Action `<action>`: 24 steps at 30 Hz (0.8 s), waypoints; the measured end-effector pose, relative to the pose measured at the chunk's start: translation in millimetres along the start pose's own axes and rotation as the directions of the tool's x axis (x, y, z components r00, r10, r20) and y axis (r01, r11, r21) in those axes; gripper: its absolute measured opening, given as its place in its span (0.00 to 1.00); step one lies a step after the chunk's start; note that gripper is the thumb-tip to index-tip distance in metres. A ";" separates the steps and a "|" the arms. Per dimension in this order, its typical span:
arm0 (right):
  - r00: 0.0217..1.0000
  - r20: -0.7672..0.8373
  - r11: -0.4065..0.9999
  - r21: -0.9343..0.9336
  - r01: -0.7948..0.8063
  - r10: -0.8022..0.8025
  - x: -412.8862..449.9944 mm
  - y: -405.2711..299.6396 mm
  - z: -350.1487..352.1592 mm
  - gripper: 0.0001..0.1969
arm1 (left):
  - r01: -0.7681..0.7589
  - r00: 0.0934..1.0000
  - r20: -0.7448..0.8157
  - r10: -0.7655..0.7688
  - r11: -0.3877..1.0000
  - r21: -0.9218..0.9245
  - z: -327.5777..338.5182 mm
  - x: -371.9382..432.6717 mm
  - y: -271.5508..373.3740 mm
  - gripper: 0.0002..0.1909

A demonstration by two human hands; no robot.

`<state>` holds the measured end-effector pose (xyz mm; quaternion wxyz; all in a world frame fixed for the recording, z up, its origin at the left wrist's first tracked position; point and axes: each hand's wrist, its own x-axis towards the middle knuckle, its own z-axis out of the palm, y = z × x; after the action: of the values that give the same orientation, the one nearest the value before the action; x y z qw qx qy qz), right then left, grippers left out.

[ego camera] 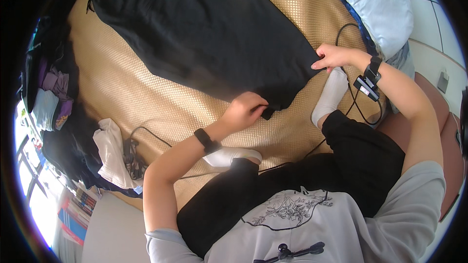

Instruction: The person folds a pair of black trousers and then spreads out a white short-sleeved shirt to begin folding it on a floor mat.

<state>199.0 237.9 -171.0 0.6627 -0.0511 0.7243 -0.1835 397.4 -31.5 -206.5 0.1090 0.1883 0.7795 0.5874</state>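
Note:
A black cloth garment [215, 33], perhaps a skirt or trousers, lies spread over a tan woven mat [120, 69], its far end running out at the top. My left hand [248, 111] pinches the near left corner of its lower edge, where a bit of black fabric hangs below the fingers. My right hand [331, 57] grips the right corner of the same edge, just above my white-socked foot [331, 95]. Both wrists wear black straps; the right one carries a small device.
Folded light blue and navy cloths [384, 11] are stacked at the upper right. White cloth [109, 153] and dark clothes [69, 149] lie at the left. A black cable [360, 115] loops by my right foot and runs across the mat before my legs.

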 end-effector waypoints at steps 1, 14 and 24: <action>1.000 -0.015 0.999 0.043 0.011 -0.011 0.0 -0.3 1.2 0.15 | 0.091 0.996 -0.014 -0.091 0.995 -0.042 -1.4 0.2 1.4 0.10; 0.937 -0.086 0.938 -0.109 0.329 -0.338 10.8 11.6 -2.4 0.14 | -0.450 0.893 0.280 0.353 0.696 0.559 -7.2 -20.0 0.1 0.13; 0.871 -0.260 0.908 -0.162 0.387 -0.417 8.7 10.4 6.1 0.11 | -0.539 0.840 0.358 0.408 0.701 0.466 -5.9 -13.2 -15.1 0.06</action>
<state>205.7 243.6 -183.0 0.4933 -0.2079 0.7952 -0.2848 404.5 -45.8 -219.9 -0.0169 0.4727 0.8208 0.3203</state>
